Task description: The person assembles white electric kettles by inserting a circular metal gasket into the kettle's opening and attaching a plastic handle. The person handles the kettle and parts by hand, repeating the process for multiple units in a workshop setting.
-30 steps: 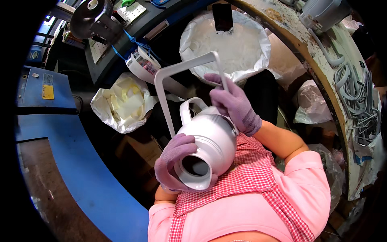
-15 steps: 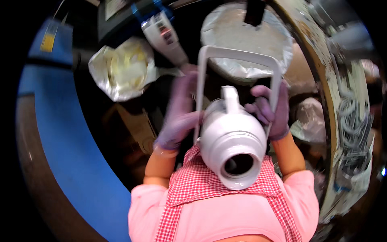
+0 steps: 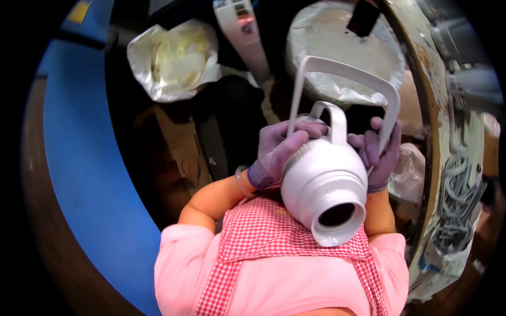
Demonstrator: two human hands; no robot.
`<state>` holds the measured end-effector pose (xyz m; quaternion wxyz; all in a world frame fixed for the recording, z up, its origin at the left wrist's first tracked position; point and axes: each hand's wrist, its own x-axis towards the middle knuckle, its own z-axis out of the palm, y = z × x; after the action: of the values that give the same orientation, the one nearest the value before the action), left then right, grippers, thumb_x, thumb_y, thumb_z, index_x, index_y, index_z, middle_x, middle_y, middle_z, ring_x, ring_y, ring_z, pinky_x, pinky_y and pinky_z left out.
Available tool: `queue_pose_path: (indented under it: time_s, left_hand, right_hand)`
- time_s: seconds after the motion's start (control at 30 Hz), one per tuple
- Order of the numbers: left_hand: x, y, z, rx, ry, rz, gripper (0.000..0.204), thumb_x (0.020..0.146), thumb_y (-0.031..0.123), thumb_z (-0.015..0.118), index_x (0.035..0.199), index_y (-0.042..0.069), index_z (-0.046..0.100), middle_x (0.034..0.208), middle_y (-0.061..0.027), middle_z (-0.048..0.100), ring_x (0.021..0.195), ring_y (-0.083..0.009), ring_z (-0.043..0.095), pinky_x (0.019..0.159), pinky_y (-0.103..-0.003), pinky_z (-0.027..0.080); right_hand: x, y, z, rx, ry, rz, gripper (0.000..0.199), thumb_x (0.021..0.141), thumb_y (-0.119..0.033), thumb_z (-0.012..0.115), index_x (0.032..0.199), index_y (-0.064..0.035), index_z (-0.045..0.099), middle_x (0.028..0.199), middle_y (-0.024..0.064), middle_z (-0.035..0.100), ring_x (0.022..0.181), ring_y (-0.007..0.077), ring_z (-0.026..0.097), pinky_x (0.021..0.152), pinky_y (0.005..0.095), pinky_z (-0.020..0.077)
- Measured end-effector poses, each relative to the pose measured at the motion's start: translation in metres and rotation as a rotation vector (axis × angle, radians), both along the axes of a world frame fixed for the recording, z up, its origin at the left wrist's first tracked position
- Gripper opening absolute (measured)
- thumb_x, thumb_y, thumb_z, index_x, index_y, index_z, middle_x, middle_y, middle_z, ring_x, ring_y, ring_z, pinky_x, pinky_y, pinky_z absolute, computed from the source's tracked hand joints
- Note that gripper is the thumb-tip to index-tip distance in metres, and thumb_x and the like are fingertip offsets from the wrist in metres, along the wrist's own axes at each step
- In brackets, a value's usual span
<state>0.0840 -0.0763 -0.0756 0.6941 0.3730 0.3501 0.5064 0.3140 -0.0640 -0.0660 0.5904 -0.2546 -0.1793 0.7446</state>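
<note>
A white vacuum jug point(image 3: 324, 168) is tilted in front of my chest, its open round mouth with pouring lip toward me. A fixed handle point(image 3: 338, 124) stands up from its side, and a wide white carrying handle point(image 3: 350, 71) arches beyond it. My left hand point(image 3: 274, 152), in a purple glove, is closed on the left side of the jug, fingers laid over its far end. On the right, my purple-gloved right hand point(image 3: 382, 152) has curled fingers at the lower right leg of the carrying handle, beside the jug. The jug hides part of both hands.
Beyond the jug are a large round container point(image 3: 342, 47) lined with clear plastic and a smaller plastic-lined container point(image 3: 182, 60) with pale pieces. A blue surface point(image 3: 79, 152) runs along the left. Coiled grey parts point(image 3: 456, 195) lie on the worn bench at right.
My left hand has come off the left leg of the carrying handle area and now lies on the jug's far end. The jug sits farther right in view; the surroundings have shifted too.
</note>
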Motion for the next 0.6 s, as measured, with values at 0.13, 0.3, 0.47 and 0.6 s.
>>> queue_pose_path:
  time_s: [0.13,0.3,0.47,0.6]
  left_hand:
    - [-0.004,0.022,0.006,-0.005,0.219,-0.021,0.036,0.1,0.023,0.052,0.105,-0.006,0.072,0.109,-0.0141,0.073,0.099,-0.0209,0.067,0.092,-0.033,0.051]
    - [-0.001,0.022,0.057,0.346,0.773,0.315,0.081,0.083,0.057,0.062,0.14,0.0,0.053,0.132,-0.0173,0.06,0.108,-0.0279,0.06,0.094,-0.037,0.047]
    - [0.011,0.051,0.074,0.766,0.932,-0.297,0.086,0.087,0.056,0.06,0.147,-0.003,0.045,0.136,-0.0235,0.055,0.125,-0.0352,0.054,0.109,-0.044,0.04]
    - [0.004,0.056,0.061,0.617,0.913,-0.28,0.089,0.092,0.048,0.064,0.156,-0.002,0.027,0.146,-0.0243,0.046,0.133,-0.0338,0.047,0.113,-0.044,0.035]
  right_hand:
    - [-0.009,0.007,0.027,-0.195,-0.114,-0.132,0.065,0.11,-0.05,0.025,0.124,0.0017,0.061,0.047,-0.0018,0.04,0.041,0.0108,0.04,0.067,0.0262,0.0538]
    - [0.009,0.0,0.047,0.356,-0.633,-0.348,0.06,0.102,-0.042,0.05,0.145,-0.0007,0.045,0.078,-0.0031,0.052,0.073,0.0129,0.051,0.093,0.0359,0.0506]
    - [-0.026,-0.04,0.054,1.238,-1.147,-0.407,0.057,0.085,-0.037,0.077,0.136,-0.0163,0.061,0.14,0.0121,0.053,0.134,0.0342,0.048,0.115,0.0544,0.0351]
    - [0.125,-0.118,-0.018,0.493,-1.419,-0.978,0.042,0.095,-0.028,0.067,0.13,-0.0045,0.062,0.129,0.0139,0.062,0.125,0.0312,0.054,0.109,0.0477,0.0399]
